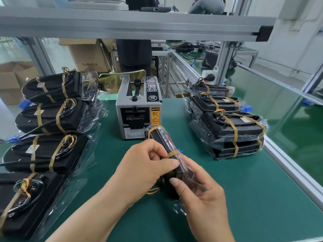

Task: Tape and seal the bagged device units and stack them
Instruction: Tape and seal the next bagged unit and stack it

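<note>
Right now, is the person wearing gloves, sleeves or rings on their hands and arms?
No. The left hand and right hand are bare, and so are both forearms up to the picture's edge. No gloves, sleeves, rings or watch show. The fingernails look short.

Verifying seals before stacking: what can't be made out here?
All head view.
Tape ends on the held black device unit in its clear bag: covered by left hand and right hand.
Grey tape dispenser's lower label print: too small.
Bottom-left, nearest bagged unit: cut by frame edge.
</note>
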`<state>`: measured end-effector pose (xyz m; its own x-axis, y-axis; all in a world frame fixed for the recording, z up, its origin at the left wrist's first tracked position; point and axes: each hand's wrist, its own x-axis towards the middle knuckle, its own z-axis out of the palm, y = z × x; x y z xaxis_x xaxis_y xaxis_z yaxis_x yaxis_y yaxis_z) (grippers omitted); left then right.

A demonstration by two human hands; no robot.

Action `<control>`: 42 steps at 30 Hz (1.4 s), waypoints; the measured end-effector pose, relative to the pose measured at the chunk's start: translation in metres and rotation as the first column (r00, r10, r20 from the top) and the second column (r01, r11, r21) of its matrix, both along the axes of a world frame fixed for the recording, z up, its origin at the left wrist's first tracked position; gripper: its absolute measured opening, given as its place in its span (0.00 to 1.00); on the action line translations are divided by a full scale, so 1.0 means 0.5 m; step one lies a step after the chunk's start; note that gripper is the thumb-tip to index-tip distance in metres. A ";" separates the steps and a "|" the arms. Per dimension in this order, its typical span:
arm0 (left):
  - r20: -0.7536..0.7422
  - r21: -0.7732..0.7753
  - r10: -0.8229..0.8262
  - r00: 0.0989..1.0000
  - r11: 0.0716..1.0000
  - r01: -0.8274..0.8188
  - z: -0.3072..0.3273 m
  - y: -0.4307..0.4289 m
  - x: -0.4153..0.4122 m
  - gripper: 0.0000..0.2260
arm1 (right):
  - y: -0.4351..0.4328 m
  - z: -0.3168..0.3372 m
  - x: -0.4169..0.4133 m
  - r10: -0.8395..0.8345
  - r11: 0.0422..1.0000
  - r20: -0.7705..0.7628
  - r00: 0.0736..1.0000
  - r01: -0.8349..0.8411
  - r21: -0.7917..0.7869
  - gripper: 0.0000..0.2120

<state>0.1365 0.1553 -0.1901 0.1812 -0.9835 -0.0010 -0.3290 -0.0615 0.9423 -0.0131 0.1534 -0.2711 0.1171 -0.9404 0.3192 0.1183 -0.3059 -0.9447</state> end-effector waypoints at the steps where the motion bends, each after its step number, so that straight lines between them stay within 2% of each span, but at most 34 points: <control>1: -0.027 -0.001 0.026 0.999 1.000 -0.026 -0.002 -0.002 -0.002 0.12 | -0.001 -0.001 0.001 0.002 1.000 0.002 1.000 -0.002 -0.002 0.27; 6: -0.040 -0.010 0.054 0.998 0.998 -0.055 -0.005 -0.006 0.001 0.07 | -0.003 -0.006 0.001 0.007 1.000 0.001 1.000 -0.007 -0.007 0.27; 12: 0.012 0.015 -0.063 0.998 0.998 0.062 -0.003 -0.003 0.010 0.20 | -0.005 -0.011 0.003 -0.016 0.999 0.004 1.000 0.016 -0.030 0.26; 16: -0.042 0.013 -0.040 0.998 0.999 0.040 -0.004 -0.010 0.015 0.10 | -0.006 -0.011 0.002 -0.016 0.999 -0.014 1.000 0.015 -0.035 0.26; 20: 0.008 0.011 -0.023 1.000 1.000 0.023 -0.007 -0.010 0.010 0.18 | -0.006 -0.011 0.001 -0.016 0.999 -0.047 0.999 0.014 -0.046 0.27; 24: 0.098 0.013 -0.003 0.995 1.000 0.002 -0.004 -0.014 0.006 0.17 | -0.005 -0.011 -0.001 -0.021 0.999 -0.047 0.999 0.019 -0.051 0.27; 26: 0.089 0.004 -0.020 0.996 1.000 0.020 0.000 -0.017 0.009 0.16 | -0.005 -0.011 -0.003 -0.025 0.999 -0.038 0.999 0.023 -0.049 0.26; 29: -0.016 0.020 -0.101 0.995 0.995 0.101 0.006 -0.012 0.015 0.21 | -0.007 -0.010 -0.003 -0.034 0.998 -0.026 0.999 0.033 -0.056 0.26; 33: 0.066 0.047 -0.136 0.989 0.990 0.133 0.002 -0.005 0.015 0.24 | -0.007 -0.010 -0.003 -0.038 0.997 -0.033 0.999 0.036 -0.062 0.26; 35: 0.038 0.031 -0.112 0.993 0.993 0.110 -0.001 -0.007 0.015 0.21 | -0.007 -0.009 -0.003 -0.031 0.998 -0.038 0.999 0.029 -0.063 0.26; 38: -0.039 0.011 -0.101 0.994 0.995 0.101 -0.002 -0.013 0.019 0.09 | -0.007 -0.009 -0.005 -0.025 0.998 -0.038 0.999 0.022 -0.062 0.25; 42: -0.026 0.005 -0.112 0.993 0.994 0.112 -0.005 -0.012 0.023 0.06 | -0.007 -0.007 -0.006 -0.026 0.998 -0.042 0.999 0.024 -0.061 0.26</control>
